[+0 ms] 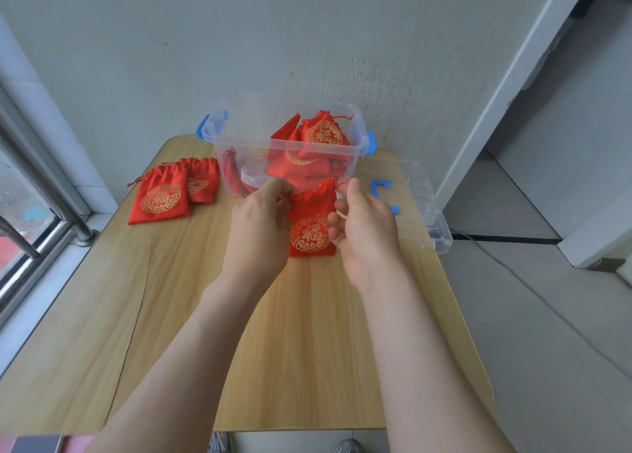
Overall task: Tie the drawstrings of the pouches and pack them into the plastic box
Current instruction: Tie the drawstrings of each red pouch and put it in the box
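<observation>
Both my forearms reach forward over the wooden table (307, 350), backs of the hands facing me. My left hand (260, 227) curls its fingers and pinches a drawstring (344, 180) end at the neck's left side, and my right hand (366, 228) pinches the end on the right. The red pouch (312, 228) sits between them, just before the clear plastic box (239, 138). Its long axis runs away from me, gathered mouth toward the box.
</observation>
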`<control>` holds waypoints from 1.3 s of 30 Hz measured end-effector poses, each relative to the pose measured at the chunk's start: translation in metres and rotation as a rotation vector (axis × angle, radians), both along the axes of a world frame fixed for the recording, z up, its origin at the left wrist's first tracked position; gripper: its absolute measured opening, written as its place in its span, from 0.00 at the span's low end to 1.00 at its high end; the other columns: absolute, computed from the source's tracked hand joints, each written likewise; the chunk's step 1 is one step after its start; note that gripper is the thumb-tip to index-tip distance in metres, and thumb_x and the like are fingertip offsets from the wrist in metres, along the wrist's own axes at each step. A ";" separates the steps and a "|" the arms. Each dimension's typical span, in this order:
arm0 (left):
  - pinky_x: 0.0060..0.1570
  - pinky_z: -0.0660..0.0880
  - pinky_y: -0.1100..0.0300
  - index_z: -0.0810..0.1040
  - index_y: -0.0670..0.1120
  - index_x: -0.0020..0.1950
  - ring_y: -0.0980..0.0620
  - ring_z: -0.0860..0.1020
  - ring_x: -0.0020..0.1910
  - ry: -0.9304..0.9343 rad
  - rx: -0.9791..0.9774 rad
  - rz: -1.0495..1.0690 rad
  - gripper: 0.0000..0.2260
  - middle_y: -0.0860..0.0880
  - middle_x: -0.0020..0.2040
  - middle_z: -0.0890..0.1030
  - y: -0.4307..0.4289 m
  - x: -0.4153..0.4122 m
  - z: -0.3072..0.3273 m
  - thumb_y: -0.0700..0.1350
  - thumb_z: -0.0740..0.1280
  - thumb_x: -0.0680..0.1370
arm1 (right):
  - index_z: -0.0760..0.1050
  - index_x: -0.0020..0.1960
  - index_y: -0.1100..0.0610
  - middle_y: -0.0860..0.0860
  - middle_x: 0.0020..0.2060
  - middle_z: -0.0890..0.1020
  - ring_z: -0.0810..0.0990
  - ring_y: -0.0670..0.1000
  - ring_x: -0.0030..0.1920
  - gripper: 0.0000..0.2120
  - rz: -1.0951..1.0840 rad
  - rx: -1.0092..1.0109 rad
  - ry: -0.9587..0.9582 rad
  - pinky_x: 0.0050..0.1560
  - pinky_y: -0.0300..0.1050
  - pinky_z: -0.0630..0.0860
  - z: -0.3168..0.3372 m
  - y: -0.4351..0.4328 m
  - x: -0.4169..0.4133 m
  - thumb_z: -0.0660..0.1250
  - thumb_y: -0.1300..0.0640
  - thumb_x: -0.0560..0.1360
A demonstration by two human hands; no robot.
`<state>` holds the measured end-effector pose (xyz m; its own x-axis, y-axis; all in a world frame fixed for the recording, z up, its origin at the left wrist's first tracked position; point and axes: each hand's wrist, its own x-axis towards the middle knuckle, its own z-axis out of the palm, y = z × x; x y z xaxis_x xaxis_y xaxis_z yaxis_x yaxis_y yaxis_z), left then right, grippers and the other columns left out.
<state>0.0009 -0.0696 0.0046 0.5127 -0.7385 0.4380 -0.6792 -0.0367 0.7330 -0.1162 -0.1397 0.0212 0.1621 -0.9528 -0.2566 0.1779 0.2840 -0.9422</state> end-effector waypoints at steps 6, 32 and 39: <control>0.46 0.80 0.44 0.79 0.46 0.55 0.48 0.83 0.41 -0.003 -0.031 -0.015 0.10 0.52 0.40 0.82 0.001 -0.003 0.003 0.34 0.61 0.84 | 0.81 0.52 0.53 0.47 0.38 0.77 0.73 0.44 0.31 0.11 0.024 0.107 -0.146 0.33 0.40 0.70 0.004 -0.002 -0.003 0.67 0.46 0.85; 0.46 0.83 0.45 0.81 0.45 0.47 0.50 0.84 0.33 0.199 0.069 0.301 0.08 0.52 0.36 0.84 0.007 0.017 -0.003 0.40 0.66 0.84 | 0.81 0.50 0.62 0.56 0.41 0.89 0.90 0.52 0.40 0.16 -0.314 -0.080 0.078 0.49 0.54 0.88 0.001 0.002 -0.008 0.60 0.54 0.88; 0.35 0.85 0.49 0.74 0.42 0.55 0.50 0.85 0.31 0.614 -0.047 0.391 0.06 0.44 0.42 0.85 0.007 0.015 0.006 0.41 0.59 0.87 | 0.74 0.54 0.60 0.60 0.45 0.88 0.89 0.53 0.36 0.16 -0.338 0.114 -0.081 0.33 0.45 0.83 0.012 0.005 -0.008 0.51 0.54 0.90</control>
